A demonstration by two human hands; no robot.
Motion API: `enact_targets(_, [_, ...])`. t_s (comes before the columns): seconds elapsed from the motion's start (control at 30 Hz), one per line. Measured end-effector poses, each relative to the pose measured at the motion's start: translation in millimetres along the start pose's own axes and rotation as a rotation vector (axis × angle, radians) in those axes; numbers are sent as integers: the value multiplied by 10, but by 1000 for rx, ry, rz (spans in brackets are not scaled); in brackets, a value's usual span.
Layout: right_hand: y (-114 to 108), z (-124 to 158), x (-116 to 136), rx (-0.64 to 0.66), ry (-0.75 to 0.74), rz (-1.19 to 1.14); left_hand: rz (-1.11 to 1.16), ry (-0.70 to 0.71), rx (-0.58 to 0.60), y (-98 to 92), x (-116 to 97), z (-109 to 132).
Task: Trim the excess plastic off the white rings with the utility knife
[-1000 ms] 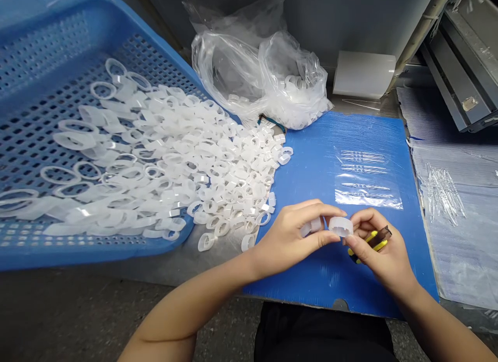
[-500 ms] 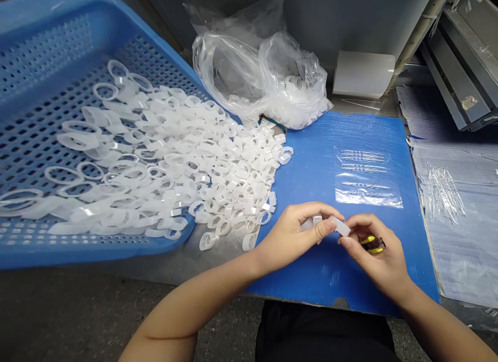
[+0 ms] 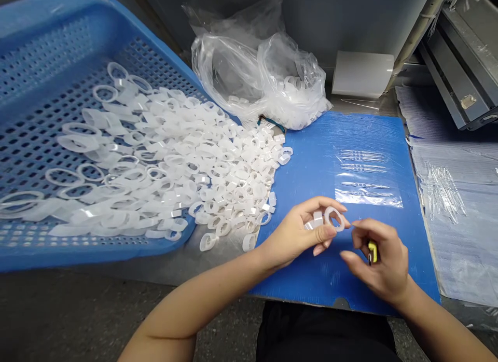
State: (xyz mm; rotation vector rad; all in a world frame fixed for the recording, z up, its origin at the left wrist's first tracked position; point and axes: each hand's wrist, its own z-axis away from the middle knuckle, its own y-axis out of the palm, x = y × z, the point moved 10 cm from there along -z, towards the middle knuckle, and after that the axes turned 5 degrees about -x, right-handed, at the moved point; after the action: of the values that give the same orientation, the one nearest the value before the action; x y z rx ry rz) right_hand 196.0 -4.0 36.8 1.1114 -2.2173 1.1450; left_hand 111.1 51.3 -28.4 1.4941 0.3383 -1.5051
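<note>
The translucent silicone ring (image 3: 334,218) is what I have in hand. My left hand (image 3: 295,235) pinches it in a narrow grip between thumb and fingertips, the ring standing on edge and tilted, held above the blue corrugated board (image 3: 311,165), nearer its bottom edge than its top. A second white band (image 3: 317,218) sits just behind it in the same grip, partly hidden by my fingers. My right hand (image 3: 383,261) is curled closed around a yellow-handled tool (image 3: 372,251), just beside the ring but not touching it. Only a sliver of the tool shows past my fingers, so I can't say what kind it is. The step in hand looks like close handling of one ring at a time, and the next move calls for a steady left grip while my right fingers return to the ring. Past the board's left edge, a heap of similar rings (image 3: 218,180) spreads from a blue perforated plastic tray (image 3: 155,45) onto the grey metal bench (image 3: 218,263), a few reaching the board. Behind them slumps a clear plastic bag (image 3: 295,87) of more rings, and slender clear pieces lie in a flat bag (image 3: 368,196) on the board.
</note>
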Motion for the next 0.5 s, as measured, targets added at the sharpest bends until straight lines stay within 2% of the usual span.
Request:
enact_targets(0.1, [14,0,-120,38,163,-125,-68,80,-98,-119,-89,-12])
enact_targets(0.23, [93,-17,-141,135,203,-96,-334,207,-183,-185,-265,36])
enact_targets(0.37, [130,-32,-141,156,204,-71,-522,375,-182,-126,-416,108])
enact_targets(0.5, [153,-27,-147,165,206,-69,-711,617,-159,-12,-567,206])
